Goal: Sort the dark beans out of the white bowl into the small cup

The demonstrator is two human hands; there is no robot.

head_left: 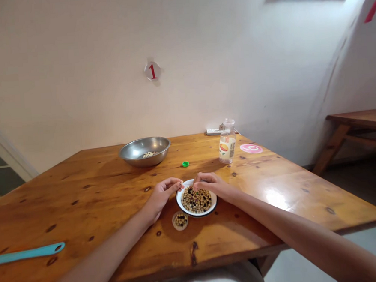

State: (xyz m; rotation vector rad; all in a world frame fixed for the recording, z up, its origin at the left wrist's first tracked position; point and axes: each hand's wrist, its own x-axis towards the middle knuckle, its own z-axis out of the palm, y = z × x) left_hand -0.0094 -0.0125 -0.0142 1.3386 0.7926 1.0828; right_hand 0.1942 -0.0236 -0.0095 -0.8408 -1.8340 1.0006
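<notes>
Warm wooden surface (pixel 82 200) beneath me; mixed beans (pixel 196 199) lie heaped on a white enamel plate (pixel 187 182), small, hard, light and apt to roll, so a fingertip pinch suits them. My left hand (pixel 162 196) pinches at the plate's rim, my right hand (pixel 211 186) just above the beans; I cannot tell whether either holds one. A small round dish (pixel 173 222) sits just beside.

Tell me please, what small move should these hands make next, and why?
Probably the right hand should pinch one dark bean from the white plate and drop it into the small dish. The beans in the plate are pale and dark mixed, that hand is right over them, and the dish sits close by, holding mostly dark ones.
</notes>
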